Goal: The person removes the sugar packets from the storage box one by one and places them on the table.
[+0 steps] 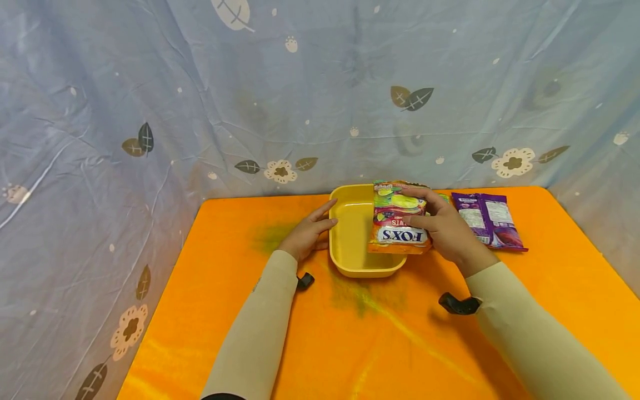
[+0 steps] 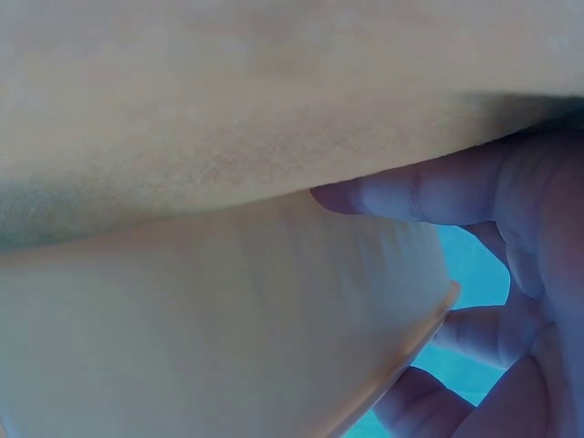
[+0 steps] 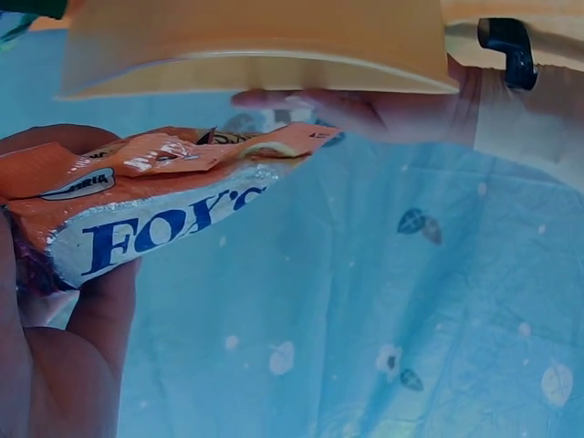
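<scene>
A yellow rectangular container (image 1: pixel 350 241) stands on the orange table. My left hand (image 1: pixel 304 236) rests against its left side, with fairly straight fingers at the rim and wall; the left wrist view shows these fingers (image 2: pixel 401 192) along the outer wall. In my right hand (image 1: pixel 445 228) is a colourful Fox's candy bag (image 1: pixel 400 219), gripped by its right edge between thumb and fingers. The bag overlaps the container's right half in the head view, its lettering upside down. In the right wrist view, the bag's orange end and Fox's label (image 3: pixel 164 224) stick out from the hand.
Purple packets (image 1: pixel 487 219) lie on the table (image 1: pixel 400 344) to the right, beyond my right hand. A small green edge of a packet (image 1: pixel 444 196) shows behind that hand. A patterned grey-blue curtain (image 1: pixel 325 100) hangs along the back and sides.
</scene>
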A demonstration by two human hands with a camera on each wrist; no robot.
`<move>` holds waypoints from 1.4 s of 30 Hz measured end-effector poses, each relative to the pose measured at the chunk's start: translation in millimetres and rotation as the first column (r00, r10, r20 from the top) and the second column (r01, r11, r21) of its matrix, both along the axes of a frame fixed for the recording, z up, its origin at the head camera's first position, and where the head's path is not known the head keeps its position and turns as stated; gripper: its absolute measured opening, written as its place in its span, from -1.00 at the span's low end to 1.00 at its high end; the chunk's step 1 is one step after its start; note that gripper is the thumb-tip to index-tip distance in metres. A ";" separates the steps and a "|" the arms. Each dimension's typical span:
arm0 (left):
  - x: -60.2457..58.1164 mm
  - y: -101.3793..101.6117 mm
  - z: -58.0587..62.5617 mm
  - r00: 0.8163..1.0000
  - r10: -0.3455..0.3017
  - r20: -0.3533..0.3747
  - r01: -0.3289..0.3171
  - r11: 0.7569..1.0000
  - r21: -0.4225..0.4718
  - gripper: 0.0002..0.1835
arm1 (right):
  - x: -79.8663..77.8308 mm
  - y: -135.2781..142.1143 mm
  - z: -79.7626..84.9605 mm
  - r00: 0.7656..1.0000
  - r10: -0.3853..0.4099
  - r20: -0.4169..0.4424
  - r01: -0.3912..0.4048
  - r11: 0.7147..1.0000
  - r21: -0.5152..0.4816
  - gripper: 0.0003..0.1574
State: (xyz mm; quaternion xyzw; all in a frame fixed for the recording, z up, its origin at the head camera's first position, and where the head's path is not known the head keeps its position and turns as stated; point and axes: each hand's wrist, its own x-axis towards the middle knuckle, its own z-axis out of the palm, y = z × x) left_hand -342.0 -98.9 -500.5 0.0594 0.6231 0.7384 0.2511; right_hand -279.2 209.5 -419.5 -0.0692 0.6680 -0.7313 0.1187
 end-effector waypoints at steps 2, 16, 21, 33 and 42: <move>0.3 -0.1 0.7 1.000 -0.004 -0.003 0.004 1.000 0.003 -0.44 | 1.9 4.6 0.8 1.000 -0.013 -0.002 0.013 1.000 0.002 -0.29; 0.2 -0.8 1.4 1.000 0.001 -0.004 -0.001 1.000 -0.012 -0.39 | 16.9 30.2 -3.7 0.998 -0.040 0.052 0.038 0.999 0.036 -0.25; 1.2 -0.1 2.0 1.000 0.002 -0.015 -0.003 1.000 -0.013 -0.44 | 22.2 40.5 -6.5 0.997 -0.054 0.047 0.051 0.996 0.067 -0.24; 0.3 0.5 0.4 1.000 0.008 -0.006 -0.008 1.000 -0.024 -0.44 | 33.9 65.1 -10.6 0.998 -0.053 0.038 0.052 0.998 0.018 -0.22; 0.9 0.0 2.2 1.000 0.011 0.001 -0.011 0.999 -0.039 -0.34 | 43.6 76.1 -21.0 0.994 -0.057 0.092 0.053 0.998 0.042 -0.20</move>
